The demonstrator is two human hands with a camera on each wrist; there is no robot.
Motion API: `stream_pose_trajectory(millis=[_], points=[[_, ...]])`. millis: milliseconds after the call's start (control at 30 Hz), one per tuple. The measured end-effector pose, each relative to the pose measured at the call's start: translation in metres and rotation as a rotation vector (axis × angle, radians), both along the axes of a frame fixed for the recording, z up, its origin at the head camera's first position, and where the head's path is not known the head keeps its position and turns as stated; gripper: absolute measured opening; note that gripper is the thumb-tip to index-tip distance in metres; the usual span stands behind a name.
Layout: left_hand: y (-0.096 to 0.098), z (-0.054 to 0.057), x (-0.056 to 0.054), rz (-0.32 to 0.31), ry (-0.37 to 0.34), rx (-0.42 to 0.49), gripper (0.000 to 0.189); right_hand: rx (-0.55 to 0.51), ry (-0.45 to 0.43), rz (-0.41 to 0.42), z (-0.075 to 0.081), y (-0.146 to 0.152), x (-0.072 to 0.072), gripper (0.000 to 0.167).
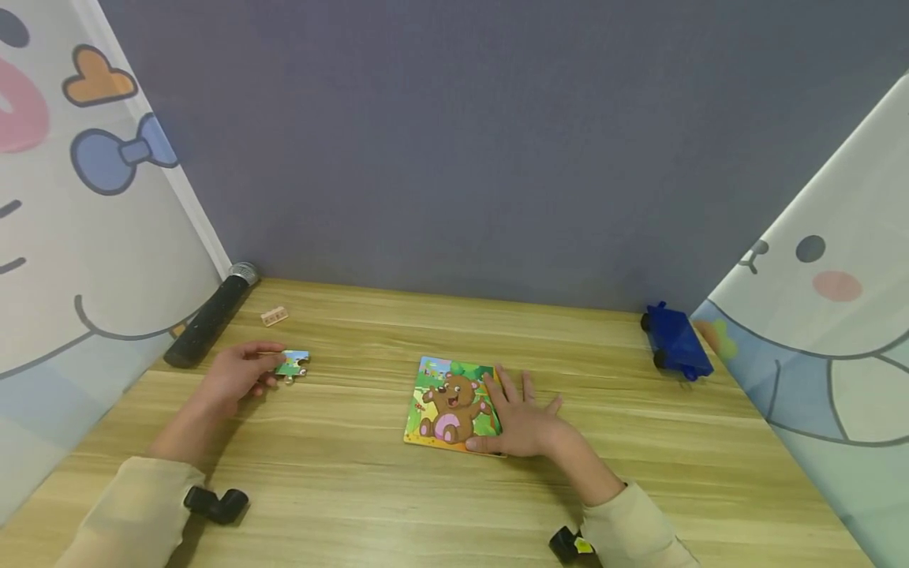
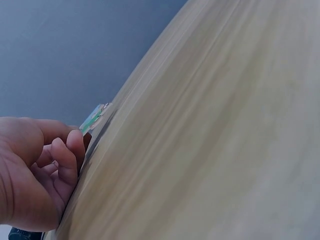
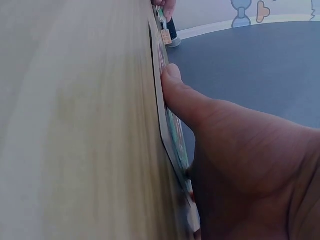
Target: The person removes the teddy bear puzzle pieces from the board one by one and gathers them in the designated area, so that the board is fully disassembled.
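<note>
My left hand (image 1: pixel 240 374) pinches a small jigsaw puzzle piece (image 1: pixel 293 364) between thumb and fingers, at the left of the table. In the left wrist view the puzzle piece (image 2: pixel 93 119) is seen nearly edge-on, just beyond the fingertips. A bear jigsaw puzzle (image 1: pixel 447 406) lies flat at the middle of the table. My right hand (image 1: pixel 524 422) rests with spread fingers on the right side of that puzzle, hiding part of it. The right wrist view shows the right thumb (image 3: pixel 182 97) lying along the puzzle's near edge.
A black microphone (image 1: pixel 213 319) lies at the left edge, near a small pinkish block (image 1: pixel 274 316). A blue toy cart (image 1: pixel 676 343) with dark wheels stands at the back right. A grey panel (image 1: pixel 454 150) closes off the back of the wooden table (image 1: pixel 369 505).
</note>
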State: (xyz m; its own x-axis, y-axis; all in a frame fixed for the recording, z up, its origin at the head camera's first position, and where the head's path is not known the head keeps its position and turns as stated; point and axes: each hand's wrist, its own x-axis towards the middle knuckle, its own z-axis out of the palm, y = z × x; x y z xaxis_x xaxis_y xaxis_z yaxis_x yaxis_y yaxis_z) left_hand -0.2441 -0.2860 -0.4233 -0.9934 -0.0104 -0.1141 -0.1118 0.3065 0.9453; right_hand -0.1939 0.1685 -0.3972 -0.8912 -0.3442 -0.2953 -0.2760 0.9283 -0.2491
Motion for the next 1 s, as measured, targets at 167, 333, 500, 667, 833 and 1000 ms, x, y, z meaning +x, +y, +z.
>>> stream_pose_trajectory(millis=[167, 333, 500, 667, 833, 1000], points=[[-0.004, -0.001, 0.000, 0.004, 0.003, -0.006, 0.050, -0.023, 0.014, 0.005, -0.004, 0.001, -0.001, 0.114], [-0.011, -0.002, 0.002, 0.025, 0.033, -0.021, 0.049, -0.049, 0.006, 0.004, -0.007, 0.003, -0.003, 0.114], [-0.017, -0.001, 0.003, 0.038, 0.033, -0.039, 0.050, -0.088, 0.010, -0.002, -0.018, 0.008, -0.005, 0.117], [-0.018, -0.001, 0.001, 0.041, 0.036, -0.032, 0.050, -0.100, 0.030, 0.006, -0.016, 0.009, -0.002, 0.115], [-0.021, -0.002, 0.001, 0.057, 0.047, -0.029, 0.049, -0.096, 0.061, 0.020, -0.017, 0.008, -0.001, 0.110], [-0.024, -0.004, 0.001, 0.071, 0.053, -0.019, 0.049, -0.091, 0.070, 0.027, -0.017, 0.007, -0.002, 0.110]])
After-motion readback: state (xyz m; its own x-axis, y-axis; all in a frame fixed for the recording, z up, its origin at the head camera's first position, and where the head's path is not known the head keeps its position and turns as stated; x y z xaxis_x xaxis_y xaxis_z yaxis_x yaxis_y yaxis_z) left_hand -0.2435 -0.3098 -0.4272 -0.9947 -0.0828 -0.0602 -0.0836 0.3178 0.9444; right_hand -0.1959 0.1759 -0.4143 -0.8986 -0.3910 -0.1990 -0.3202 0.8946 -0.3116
